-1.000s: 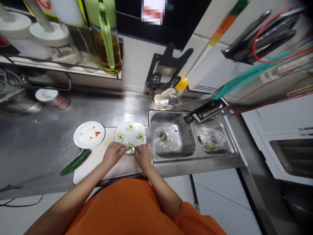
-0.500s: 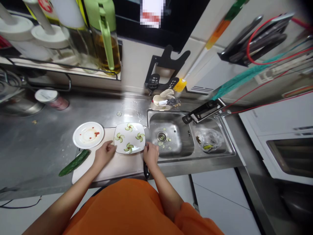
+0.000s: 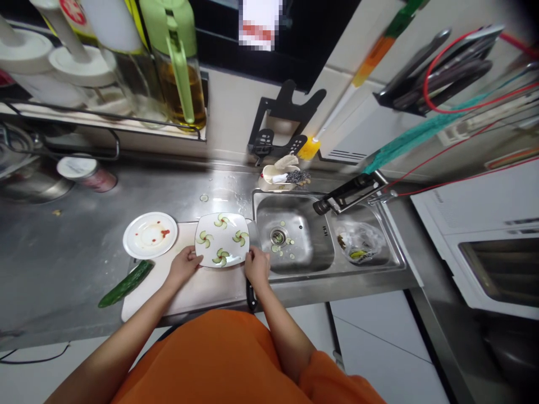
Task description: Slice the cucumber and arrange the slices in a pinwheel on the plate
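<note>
A white square plate bears several pinwheels of cucumber slices with small red centres. My left hand pinches its lower left edge, thumb towards the rim. At the lower right edge, my right hand is closed on the rim; its fingertips are partly hidden. Below the plate lies a pale cutting board. A knife with a black handle lies by the board's right side, under my right hand. To the left, a whole cucumber rests partly on the board, near a round white plate with red smears.
Right of the board is a steel sink with cucumber slices around its drain. A plastic bag sits in the smaller basin beneath the black faucet. A can stands at the back left, below a shelf with an oil bottle.
My left hand has moved closer in and now grips the square plate's lower left edge. My right hand stays at the right edge. The view has shifted slightly.
</note>
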### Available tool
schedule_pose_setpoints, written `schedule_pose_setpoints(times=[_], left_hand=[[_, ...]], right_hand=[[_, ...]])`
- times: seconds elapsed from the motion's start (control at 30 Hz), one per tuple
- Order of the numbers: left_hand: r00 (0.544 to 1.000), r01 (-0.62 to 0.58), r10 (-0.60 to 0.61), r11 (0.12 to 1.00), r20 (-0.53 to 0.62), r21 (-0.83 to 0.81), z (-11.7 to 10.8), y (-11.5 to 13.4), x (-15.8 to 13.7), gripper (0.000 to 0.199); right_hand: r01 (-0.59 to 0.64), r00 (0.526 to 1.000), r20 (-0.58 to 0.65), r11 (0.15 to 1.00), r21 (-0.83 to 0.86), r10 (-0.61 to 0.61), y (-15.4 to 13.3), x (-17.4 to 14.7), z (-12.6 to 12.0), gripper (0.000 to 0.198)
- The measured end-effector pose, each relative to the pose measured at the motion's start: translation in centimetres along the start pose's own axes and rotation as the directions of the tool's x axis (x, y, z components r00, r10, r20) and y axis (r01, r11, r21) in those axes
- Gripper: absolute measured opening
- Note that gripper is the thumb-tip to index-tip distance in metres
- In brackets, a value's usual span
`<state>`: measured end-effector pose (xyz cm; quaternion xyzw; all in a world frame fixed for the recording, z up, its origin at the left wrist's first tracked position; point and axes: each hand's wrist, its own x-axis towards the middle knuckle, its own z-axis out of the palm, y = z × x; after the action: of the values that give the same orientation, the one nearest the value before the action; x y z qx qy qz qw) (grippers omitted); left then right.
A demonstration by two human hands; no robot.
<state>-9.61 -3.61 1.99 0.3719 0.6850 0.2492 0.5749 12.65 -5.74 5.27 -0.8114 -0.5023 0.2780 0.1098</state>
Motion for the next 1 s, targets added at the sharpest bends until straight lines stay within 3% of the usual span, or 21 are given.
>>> schedule_pose_setpoints(times=[0.13, 0.33, 0.63, 1.0], left_hand=[[1.000, 0.005, -0.004, 0.994, 0.010, -0.109, 0.3, 0.2, -0.1, 0.033], [1.000, -0.031, 0.031, 0.994, -0.003, -0.101, 0.1, 0.1, -0.3, 0.034], [0.999, -0.047, 0.046, 0.988, -0.016, -0.147, -2.0, -0.6, -0.7, 0.044], [0.999, -0.036, 0.026, 0.956, -0.038, -0.293, -3.9, 0.4, -2.8, 0.047]], right_hand=[[-0.020, 1.000, -0.011, 1.000, 0.010, 0.020, -0.1, 0.1, 0.1, 0.028], [0.011, 1.000, -0.011, 0.999, 0.039, -0.010, -0.2, 0.1, 0.2, 0.027], [0.062, 0.998, 0.001, 0.993, 0.096, -0.062, -1.1, -0.4, 0.4, 0.029], [0.085, 0.995, 0.037, 0.981, 0.172, -0.093, -2.8, -1.1, -0.3, 0.033]])
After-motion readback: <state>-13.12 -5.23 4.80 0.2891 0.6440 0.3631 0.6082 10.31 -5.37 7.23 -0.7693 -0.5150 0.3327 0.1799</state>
